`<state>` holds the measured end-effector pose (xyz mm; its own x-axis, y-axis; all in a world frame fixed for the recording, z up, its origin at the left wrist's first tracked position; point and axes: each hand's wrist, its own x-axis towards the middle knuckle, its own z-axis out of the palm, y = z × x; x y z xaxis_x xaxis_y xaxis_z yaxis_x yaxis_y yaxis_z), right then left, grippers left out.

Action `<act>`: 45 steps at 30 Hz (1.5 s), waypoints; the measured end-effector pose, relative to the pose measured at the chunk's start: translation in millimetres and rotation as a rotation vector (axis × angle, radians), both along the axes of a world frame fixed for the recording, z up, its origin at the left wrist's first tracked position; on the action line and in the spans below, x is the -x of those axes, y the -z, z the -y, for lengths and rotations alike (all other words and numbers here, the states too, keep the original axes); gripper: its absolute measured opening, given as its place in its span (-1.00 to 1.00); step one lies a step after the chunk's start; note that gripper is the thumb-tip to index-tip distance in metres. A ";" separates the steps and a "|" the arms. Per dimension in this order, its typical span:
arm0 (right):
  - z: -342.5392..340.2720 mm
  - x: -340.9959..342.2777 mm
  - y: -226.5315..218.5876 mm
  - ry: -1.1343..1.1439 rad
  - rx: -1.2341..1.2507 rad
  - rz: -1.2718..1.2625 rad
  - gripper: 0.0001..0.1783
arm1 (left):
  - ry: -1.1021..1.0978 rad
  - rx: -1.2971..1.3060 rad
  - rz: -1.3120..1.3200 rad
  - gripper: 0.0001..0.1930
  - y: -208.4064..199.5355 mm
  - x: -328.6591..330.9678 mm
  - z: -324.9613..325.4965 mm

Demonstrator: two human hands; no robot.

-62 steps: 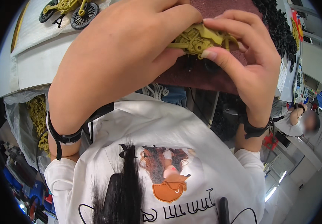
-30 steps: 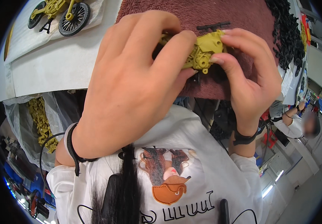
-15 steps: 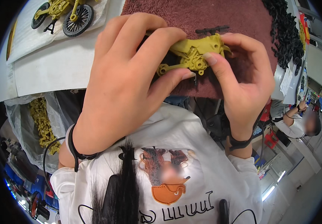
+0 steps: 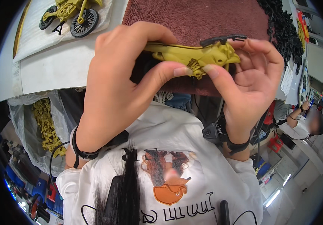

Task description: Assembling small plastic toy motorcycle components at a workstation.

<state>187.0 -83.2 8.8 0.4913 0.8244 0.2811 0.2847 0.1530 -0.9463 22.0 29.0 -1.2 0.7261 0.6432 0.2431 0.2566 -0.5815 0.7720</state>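
Observation:
Between my two hands is a dull-yellow plastic toy motorcycle body (image 4: pixel 206 56), its top side tilted into view. A black handlebar piece (image 4: pixel 221 39) runs along the upper edge of its right end. My left hand (image 4: pixel 110 84) grips the left part, thumb pressed against the moulded engine area and fingers curled behind it. At the other end, my right hand (image 4: pixel 251 90) has its thumb on the front underside, with the fingers bent behind the body and the handlebar. The left end of the body is partly hidden by my left hand.
A maroon towel (image 4: pixel 191 18) lies under my hands on the white table (image 4: pixel 56 75). At upper left, a yellow toy motorcycle (image 4: pixel 69 13) with black wheels stands on a white foam sheet (image 4: pixel 26 45). Black parts (image 4: pixel 285 33) are heaped at upper right. A clear bag (image 4: pixel 22 123) holds yellow parts; another person (image 4: pixel 300 123) sits far right.
The toy body has rolled in my hands from side-on to showing more of its top, and the handlebar shows closer along it. My right fingers have loosened and spread slightly.

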 end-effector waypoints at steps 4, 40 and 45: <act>5.0 -7.9 -14.8 -0.103 0.211 -0.163 -0.34 | 0.029 0.284 0.173 -0.65 -1.9 -0.3 1.4; -4.2 -19.0 -22.6 -0.116 0.196 -0.510 -0.56 | 0.094 0.775 0.367 -0.46 -12.9 -12.3 -10.1; -3.7 -27.0 -20.6 -0.188 0.257 -0.744 -0.53 | 0.191 0.840 0.236 -0.48 -23.7 -11.7 -10.7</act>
<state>213.9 -79.5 29.4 0.3213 0.9064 -0.2744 -0.4423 -0.1125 -0.8898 33.6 39.7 22.4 0.8297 0.5496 -0.0974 -0.0064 0.1838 0.9830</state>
